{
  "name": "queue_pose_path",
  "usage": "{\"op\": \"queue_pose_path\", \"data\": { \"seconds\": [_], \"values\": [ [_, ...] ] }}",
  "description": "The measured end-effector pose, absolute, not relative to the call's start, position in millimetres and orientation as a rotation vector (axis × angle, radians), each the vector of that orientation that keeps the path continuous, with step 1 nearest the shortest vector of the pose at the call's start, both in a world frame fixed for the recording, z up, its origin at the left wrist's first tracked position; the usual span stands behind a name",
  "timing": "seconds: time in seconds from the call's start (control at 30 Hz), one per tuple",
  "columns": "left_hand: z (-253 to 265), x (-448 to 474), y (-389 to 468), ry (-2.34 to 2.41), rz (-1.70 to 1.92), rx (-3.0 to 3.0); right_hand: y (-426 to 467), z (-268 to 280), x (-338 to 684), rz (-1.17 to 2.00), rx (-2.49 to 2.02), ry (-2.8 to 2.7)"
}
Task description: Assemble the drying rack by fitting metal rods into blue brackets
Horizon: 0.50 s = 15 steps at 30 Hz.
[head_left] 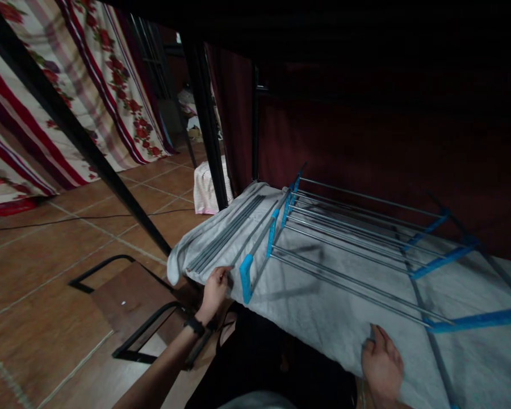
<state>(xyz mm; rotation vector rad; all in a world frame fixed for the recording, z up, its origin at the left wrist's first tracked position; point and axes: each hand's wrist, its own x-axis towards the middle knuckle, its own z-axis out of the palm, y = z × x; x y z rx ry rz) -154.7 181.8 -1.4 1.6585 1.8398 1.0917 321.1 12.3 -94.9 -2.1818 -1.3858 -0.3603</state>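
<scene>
A partly assembled clothes drying rack [344, 227], with thin metal bars between blue plastic side pieces, stands on a grey-white sheet [323, 309]. My left hand [216, 288] is at the sheet's near edge, left of the blue corner piece [246, 278]. Its fingers are pinched around the near end of a thin grey rod [255, 230], which slants away beside the rack. Several loose grey rods [225, 236] lie side by side just beyond that hand. Lower right, my right hand [382, 359] rests at the sheet's edge, fingers loosely apart and holding nothing.
Black metal posts [206, 125] of the bed frame rise at the left, and a dark upper frame covers the top. A small brown folding table [128, 295] stands on the tiled floor [85, 238]. Behind is a flowered curtain [111, 85]; a pink-white cloth [206, 187] hangs beyond the post.
</scene>
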Motion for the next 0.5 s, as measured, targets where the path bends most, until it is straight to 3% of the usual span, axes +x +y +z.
{"op": "queue_pose_path", "data": {
  "seconds": [0.23,0.5],
  "values": [
    [-4,-176,239,2.125,0.962,1.833,13,-98,323,-0.323,-2.152,-1.356],
    [3,-197,261,2.36,0.281,2.039,13,-97,321,-0.344,-2.179,-1.358]
  ]
}}
